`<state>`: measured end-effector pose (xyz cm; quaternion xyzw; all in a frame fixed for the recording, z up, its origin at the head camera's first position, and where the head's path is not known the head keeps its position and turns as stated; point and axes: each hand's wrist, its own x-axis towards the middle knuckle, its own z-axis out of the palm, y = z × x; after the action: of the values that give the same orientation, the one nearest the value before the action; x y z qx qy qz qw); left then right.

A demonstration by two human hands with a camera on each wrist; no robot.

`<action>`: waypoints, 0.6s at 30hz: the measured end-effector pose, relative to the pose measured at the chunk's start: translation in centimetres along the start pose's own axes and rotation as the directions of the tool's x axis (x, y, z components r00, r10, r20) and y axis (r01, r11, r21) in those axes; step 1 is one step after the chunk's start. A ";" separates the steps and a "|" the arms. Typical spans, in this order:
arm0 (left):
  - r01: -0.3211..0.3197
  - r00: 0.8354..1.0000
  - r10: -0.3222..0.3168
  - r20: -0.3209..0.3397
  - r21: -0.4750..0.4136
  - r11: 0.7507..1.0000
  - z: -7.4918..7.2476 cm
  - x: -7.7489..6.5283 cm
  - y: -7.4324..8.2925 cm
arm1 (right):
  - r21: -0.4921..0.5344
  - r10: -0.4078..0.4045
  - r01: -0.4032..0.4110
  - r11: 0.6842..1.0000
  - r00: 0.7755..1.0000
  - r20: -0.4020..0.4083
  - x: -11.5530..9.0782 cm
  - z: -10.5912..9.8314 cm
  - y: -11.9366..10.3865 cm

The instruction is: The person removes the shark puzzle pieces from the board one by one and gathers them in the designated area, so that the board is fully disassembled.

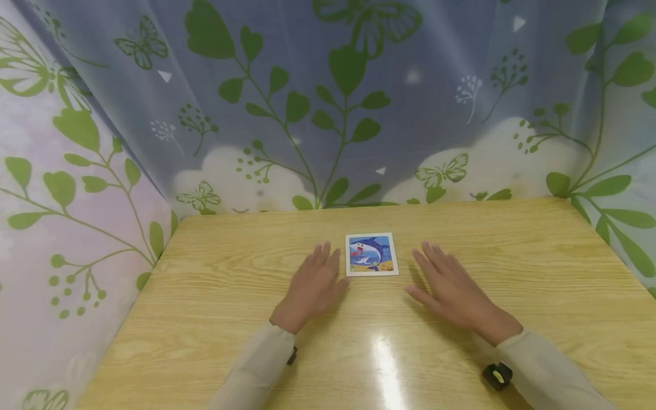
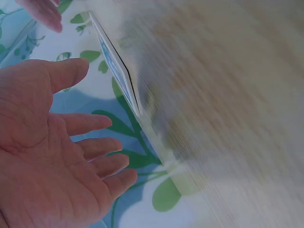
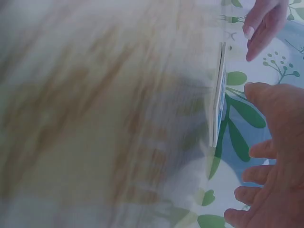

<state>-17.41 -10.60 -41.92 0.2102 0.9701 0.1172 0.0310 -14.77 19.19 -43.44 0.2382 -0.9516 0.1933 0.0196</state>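
A small square picture board (image 1: 371,254) with a white border lies flat on the wooden table, showing a blue shark in the sea. My left hand (image 1: 314,285) is just to its left, fingers extended and thumb pointing toward the board's near left corner. To the right of the board, with a wider gap, is my right hand (image 1: 453,290), its fingers also stretched out. Neither hand holds anything. In the left wrist view the board (image 2: 114,64) appears edge-on beyond the spread fingers, and the right wrist view shows its thin side (image 3: 218,95) too.
The wooden table (image 1: 230,256) reaches back to a curtain (image 1: 410,136) printed with green leaves and butterflies. A similar patterned cloth (image 1: 77,199) hangs along the left side. A dark wrist device (image 1: 497,376) sits by the right sleeve. Light glares on the near tabletop.
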 end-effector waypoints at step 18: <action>0.043 0.999 -0.043 0.007 -0.174 0.984 -0.4 4.0 0.1 | 0.023 -0.127 0.128 0.992 0.992 -0.013 4.4 1.1 -0.8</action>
<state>-21.07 -8.93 -41.57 0.1859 0.9604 0.2005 0.0535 -18.24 16.21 -43.64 0.2975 -0.9320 0.2042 0.0346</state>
